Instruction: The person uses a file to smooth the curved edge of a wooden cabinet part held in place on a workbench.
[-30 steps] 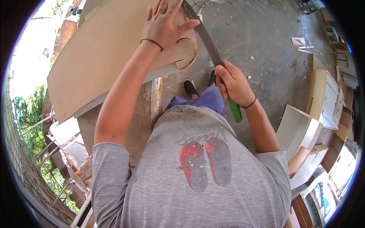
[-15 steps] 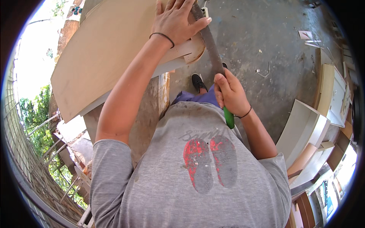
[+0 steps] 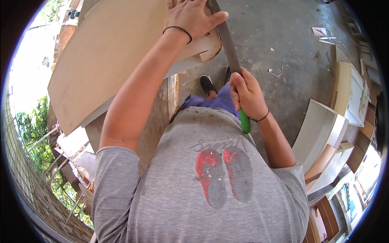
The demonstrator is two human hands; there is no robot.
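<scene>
1. At the near edge of the table (image 3: 162, 117), a large pale wooden board (image 3: 109, 60) lay flat, its rounded corner (image 3: 208, 44) jutting out over the concrete floor (image 3: 283, 48).
2. The left hand (image 3: 192, 18) lay spread, palm down, on the board just beside that corner, fingers apart and gripping nothing, pinning the panel by weight alone.
3. The right hand (image 3: 247, 95) was clamped around the green handle (image 3: 244, 121) of a long flat metal file (image 3: 227, 38), whose blade ran up and away to touch the curved corner edge.
4. To do this well, I judged the file needed to stay at a steady angle to the edge, with long even strokes and pressure on the push only.
5. The pinning hand sat very close to the blade; keeping the thumb clear of its path looked wise.
6. The overhang seemed short enough to limit chatter, though firmer downward pressure would help.
7. Following the curve rather than flattening one spot would keep the round true.
8. White cabinet parts (image 3: 324, 129) stood well apart on the person's right.
</scene>
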